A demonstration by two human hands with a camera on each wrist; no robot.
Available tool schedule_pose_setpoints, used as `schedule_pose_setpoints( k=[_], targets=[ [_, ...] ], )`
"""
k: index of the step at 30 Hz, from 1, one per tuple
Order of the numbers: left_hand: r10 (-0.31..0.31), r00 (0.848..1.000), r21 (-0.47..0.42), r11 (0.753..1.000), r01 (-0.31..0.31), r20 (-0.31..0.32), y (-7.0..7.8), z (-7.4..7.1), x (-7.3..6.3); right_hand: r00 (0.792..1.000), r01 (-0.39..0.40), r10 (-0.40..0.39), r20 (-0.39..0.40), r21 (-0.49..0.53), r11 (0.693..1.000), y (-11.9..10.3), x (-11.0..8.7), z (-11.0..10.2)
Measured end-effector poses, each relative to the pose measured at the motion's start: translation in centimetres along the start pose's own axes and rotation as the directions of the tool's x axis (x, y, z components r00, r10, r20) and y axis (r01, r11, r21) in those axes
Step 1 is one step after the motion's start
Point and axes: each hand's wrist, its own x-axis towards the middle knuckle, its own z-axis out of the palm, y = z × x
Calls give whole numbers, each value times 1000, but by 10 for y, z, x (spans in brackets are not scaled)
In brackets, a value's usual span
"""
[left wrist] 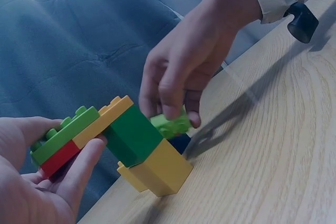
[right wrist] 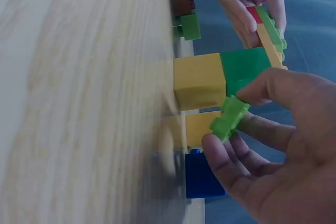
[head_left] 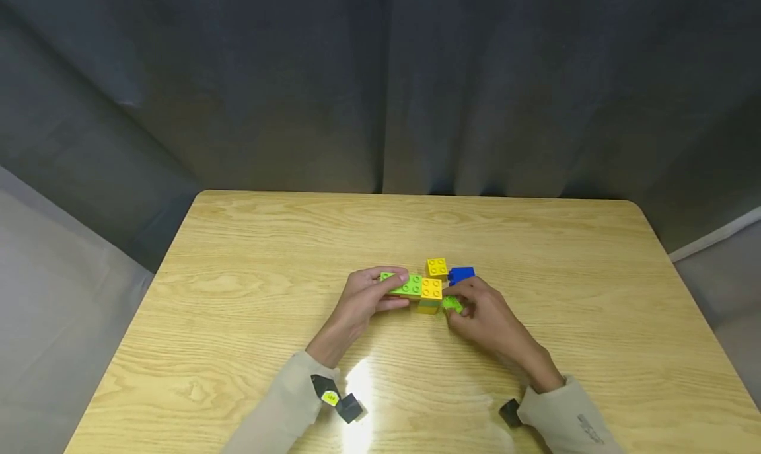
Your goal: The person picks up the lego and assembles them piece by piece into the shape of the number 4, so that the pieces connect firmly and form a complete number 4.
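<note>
The left hand (head_left: 364,298) grips the joined bricks (head_left: 415,287); at its three o'clock, the right hand (head_left: 487,314) pinches a small lime brick (head_left: 453,304).

Wide stretches of the surface (head_left: 238,256) at the left and right of the head view leave a hand room to pass. At centre, the block stack (head_left: 431,289) and small green block (head_left: 452,304) fill the gap between the left fingers (head_left: 392,304) and right fingers (head_left: 464,289). Just beyond, a yellow block (head_left: 436,267) and blue block (head_left: 461,275) obstruct; the curtain (head_left: 380,84) bounds the top.
</note>
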Motion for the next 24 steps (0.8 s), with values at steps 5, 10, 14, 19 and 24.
schedule_pose_setpoints(
  k=[5, 10, 14, 19, 24],
  targets=[
    [0, 1000, 7, 1000, 0, 2, 0, 0, 0, 993, 9, -4, -115, 38, 999, -3, 1, -2],
    [3, 1000, 15, 1000, -4, 6, 0, -1, -2, 977, 46, -20, -212, 117, 992, -9, 2, -5],
    [5, 1000, 18, 1000, -5, 4, 1, -1, -2, 964, 59, 5, -267, 233, 971, -13, 2, -7],
    [11, 1000, 28, 1000, -12, 12, 1, -2, -3, 952, 160, -45, -304, 364, 918, -16, 2, -5],
    [14, 1000, 36, 999, -15, 13, 1, -2, -3, 944, 265, -155, -292, 388, 883, -16, 3, 1]
  ],
)
